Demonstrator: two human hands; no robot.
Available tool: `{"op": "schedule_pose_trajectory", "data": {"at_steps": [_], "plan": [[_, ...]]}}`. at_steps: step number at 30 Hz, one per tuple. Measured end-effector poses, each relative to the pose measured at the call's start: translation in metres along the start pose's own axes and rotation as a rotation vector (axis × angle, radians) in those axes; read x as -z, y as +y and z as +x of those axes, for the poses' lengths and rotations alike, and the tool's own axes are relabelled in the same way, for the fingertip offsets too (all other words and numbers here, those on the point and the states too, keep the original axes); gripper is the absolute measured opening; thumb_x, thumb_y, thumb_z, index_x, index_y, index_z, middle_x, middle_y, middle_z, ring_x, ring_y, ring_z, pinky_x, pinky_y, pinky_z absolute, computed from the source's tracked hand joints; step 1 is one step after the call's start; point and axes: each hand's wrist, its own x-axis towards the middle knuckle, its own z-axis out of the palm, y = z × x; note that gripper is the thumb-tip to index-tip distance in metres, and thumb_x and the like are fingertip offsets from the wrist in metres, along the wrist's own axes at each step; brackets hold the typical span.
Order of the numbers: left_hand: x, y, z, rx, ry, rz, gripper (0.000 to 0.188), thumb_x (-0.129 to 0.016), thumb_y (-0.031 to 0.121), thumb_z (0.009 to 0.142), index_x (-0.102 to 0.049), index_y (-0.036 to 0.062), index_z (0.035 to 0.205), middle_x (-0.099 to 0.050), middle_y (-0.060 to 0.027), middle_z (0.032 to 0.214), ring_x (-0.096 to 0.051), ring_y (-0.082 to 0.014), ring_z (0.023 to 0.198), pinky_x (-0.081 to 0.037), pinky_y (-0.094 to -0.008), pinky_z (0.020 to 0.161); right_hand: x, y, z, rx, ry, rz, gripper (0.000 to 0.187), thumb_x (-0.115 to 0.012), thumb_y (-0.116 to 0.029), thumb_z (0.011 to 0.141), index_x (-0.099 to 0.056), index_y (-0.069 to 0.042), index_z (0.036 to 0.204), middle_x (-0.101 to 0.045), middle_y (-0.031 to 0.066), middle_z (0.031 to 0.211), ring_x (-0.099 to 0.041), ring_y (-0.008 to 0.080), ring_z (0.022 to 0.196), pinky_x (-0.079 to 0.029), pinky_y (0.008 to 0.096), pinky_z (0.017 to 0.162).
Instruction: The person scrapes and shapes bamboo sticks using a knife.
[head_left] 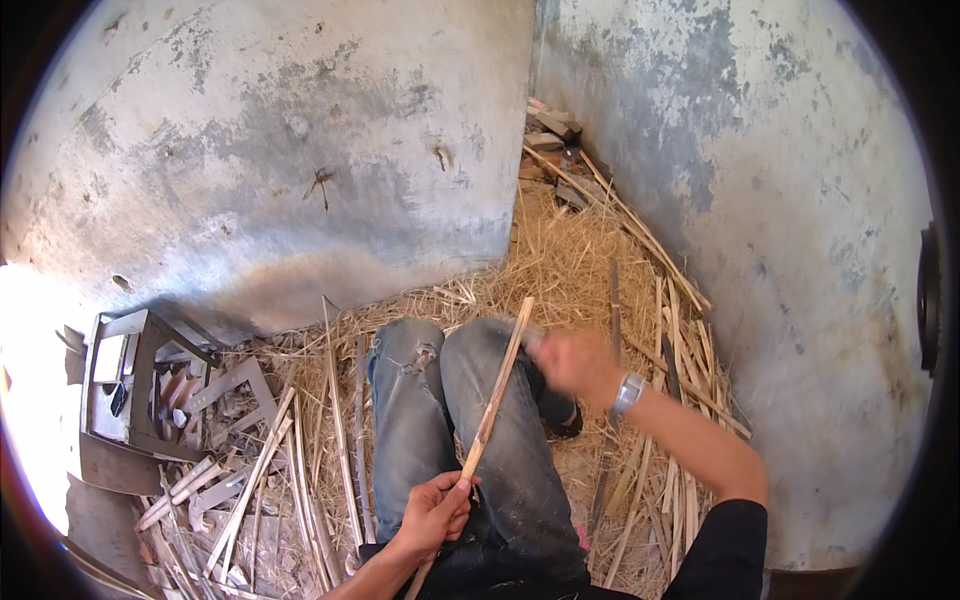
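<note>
A long, narrow split strip of bamboo or wood (pixel 493 405) slants up across my thighs, its far end beyond my right knee. My left hand (pixel 436 515) is wrapped round its lower part, above my lap. Close to the upper end of the strip, on its right side, is my right hand (pixel 580 365), closed and smeared by motion. A blurred greyish thing shows between this fist and the strip, too unclear to name. Worn blue jeans (pixel 415 430) cover my legs, and a silvery watch or band (pixel 628 393) circles my right wrist.
Pale shavings (pixel 565 240) cover the floor ahead. Split strips lie in a heap (pixel 690 450) along the right wall (pixel 800 250) and loosely on the left (pixel 250 490). A dark box-like frame (pixel 140 440) stands at far left. Rubble (pixel 548 135) fills the far corner.
</note>
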Motion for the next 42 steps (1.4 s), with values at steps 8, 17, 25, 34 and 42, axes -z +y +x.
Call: {"op": "schedule_pose_trajectory", "data": {"at_steps": [8, 17, 25, 34, 42], "plan": [[0.011, -0.002, 0.005, 0.130, -0.167, -0.152, 0.030, -0.047, 0.028, 0.111, -0.057, 0.0022, 0.124, -0.033, 0.0045, 0.068, -0.025, -0.0034, 0.048, -0.018, -0.0218, 0.041, 0.027, 0.018, 0.002, -0.197, 0.281, 0.029, 0.051, -0.047, -0.043, 0.105, -0.062, -0.007, 0.072, -0.058, 0.0151, 0.052, -0.058, 0.0346, 0.044, -0.043, 0.0464, 0.042], [0.008, 0.009, 0.006, 0.202, -0.225, -0.221, 0.033, -0.047, 0.032, 0.111, -0.056, 0.0040, 0.125, -0.033, 0.0042, 0.069, -0.025, -0.0035, 0.048, -0.018, -0.0215, 0.041, 0.009, -0.020, -0.012, -0.094, 0.100, 0.005, 0.053, -0.053, -0.049, 0.101, -0.061, -0.006, 0.071, -0.059, 0.0159, 0.053, -0.059, 0.0355, 0.044, -0.048, 0.0448, 0.043], [0.010, 0.009, 0.003, 0.199, -0.172, -0.187, 0.033, -0.046, 0.031, 0.111, -0.054, 0.0035, 0.126, -0.032, 0.0042, 0.069, -0.024, -0.0041, 0.048, -0.019, -0.0224, 0.042, 0.013, -0.017, -0.002, -0.049, 0.056, -0.048, 0.053, -0.050, -0.049, 0.102, -0.063, -0.006, 0.073, -0.059, 0.0166, 0.054, -0.061, 0.0365, 0.047, -0.047, 0.0461, 0.044], [0.003, 0.004, 0.002, 0.123, -0.127, -0.103, 0.028, -0.047, 0.027, 0.111, -0.054, 0.0032, 0.123, -0.035, 0.0041, 0.068, -0.027, -0.0043, 0.049, -0.020, -0.0227, 0.042, 0.016, -0.026, -0.014, 0.065, 0.010, -0.058, 0.050, -0.048, -0.044, 0.104, -0.062, -0.008, 0.072, -0.057, 0.0161, 0.053, -0.058, 0.0346, 0.044, -0.046, 0.0448, 0.044], [-0.005, 0.003, 0.002, 0.057, -0.089, -0.009, 0.023, -0.048, 0.023, 0.111, -0.052, 0.0032, 0.122, -0.035, 0.0052, 0.066, -0.028, -0.0041, 0.049, -0.020, -0.0232, 0.042, 0.012, -0.009, -0.004, 0.020, 0.016, -0.038, 0.057, -0.050, -0.050, 0.103, -0.062, -0.008, 0.066, -0.056, 0.0154, 0.053, -0.057, 0.0333, 0.044, -0.046, 0.0466, 0.046]]}}
